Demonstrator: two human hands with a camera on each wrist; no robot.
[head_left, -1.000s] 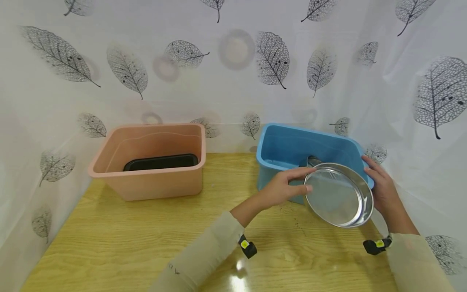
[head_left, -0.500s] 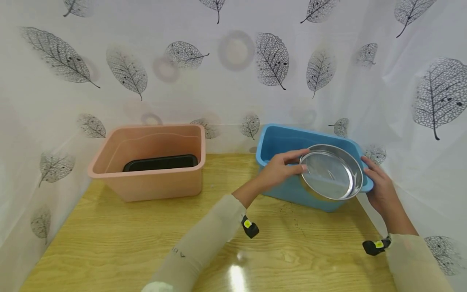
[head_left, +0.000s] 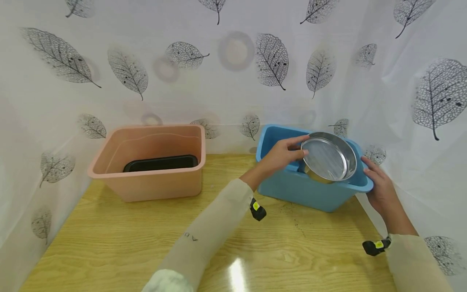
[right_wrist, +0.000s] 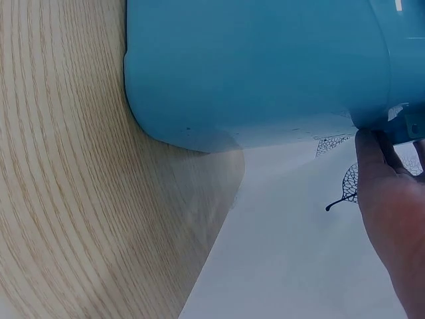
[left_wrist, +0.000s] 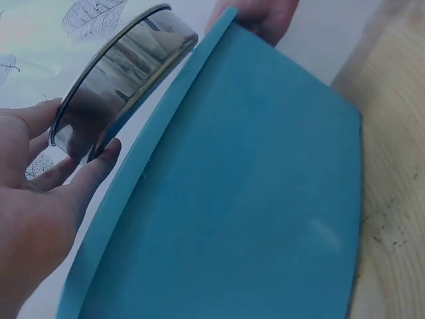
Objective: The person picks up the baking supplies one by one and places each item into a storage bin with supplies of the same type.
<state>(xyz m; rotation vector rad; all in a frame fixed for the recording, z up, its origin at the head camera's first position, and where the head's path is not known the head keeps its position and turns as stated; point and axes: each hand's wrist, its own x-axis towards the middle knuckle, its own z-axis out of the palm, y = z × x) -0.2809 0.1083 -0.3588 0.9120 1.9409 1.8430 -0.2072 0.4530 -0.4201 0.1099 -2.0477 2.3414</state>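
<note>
In the head view, my left hand (head_left: 280, 156) pinches the left edge of a round, shiny metal sieve (head_left: 324, 159) with a fine mesh bottom. The sieve is tilted over the front rim of a blue plastic bin (head_left: 299, 190). From the left wrist view, its steel wall (left_wrist: 126, 76) appears beside the bin's rim, thumb and fingers on either side of it. My right hand (head_left: 382, 188) grips the bin's right end at the rim; part of its fingers is hidden. Much of the bin's inside is covered by the sieve and left hand.
To the left stands a pink bin (head_left: 164, 184) with a black flat-topped object (head_left: 160, 163) inside. Both bins rest on a wood-grain table (head_left: 175, 231). A white leaf-print curtain (head_left: 233, 93) hangs behind and along the sides.
My left hand has raised the sieve and carried it away from me and slightly left, from in front of the blue bin to over its rim. The right hand has stayed at the bin's end.
</note>
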